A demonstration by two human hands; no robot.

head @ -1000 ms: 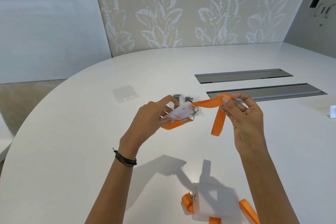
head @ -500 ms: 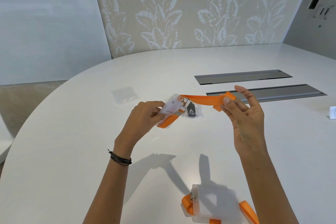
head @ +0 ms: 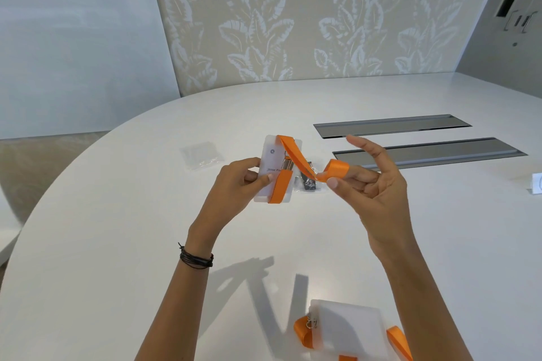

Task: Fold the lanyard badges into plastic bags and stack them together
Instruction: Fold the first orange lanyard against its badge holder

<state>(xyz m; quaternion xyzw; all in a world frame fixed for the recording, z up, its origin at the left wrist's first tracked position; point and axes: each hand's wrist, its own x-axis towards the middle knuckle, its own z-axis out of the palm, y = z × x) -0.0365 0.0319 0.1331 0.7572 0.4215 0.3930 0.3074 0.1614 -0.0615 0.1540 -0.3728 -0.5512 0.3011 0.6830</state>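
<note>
Since the earlier frame the badge [head: 271, 168] has turned from a slant to upright, long side vertical, and the strap [head: 294, 157] now runs down from its top edge to the right hand instead of stretching level.

Left hand [head: 237, 182]: grips the badge by its left side, thumb pressed on the front face. A dark cord bracelet [head: 196, 258] sits on that wrist.

Right hand [head: 378, 184]: holds the strap, which loops over one finger with the thumb beneath it; another finger points up, free.

Badge position: held in the air above the middle of the bench [head: 117, 228], not touching it. One orange fold of strap lies against its lower front.

Bag [head: 202, 154]: clear, flat on the bench, left of the badge and towards the far-left edge, apart from both hands.

Behind the strap a small clear packet [head: 308, 184] with dark contents lies on the bench; contents cannot be identified.

Second badge [head: 349, 328]: flat at the near edge, just beside the right forearm, orange strap showing at both its sides.

Two grey slots [head: 390, 125] are set in the bench on the far right.
</note>
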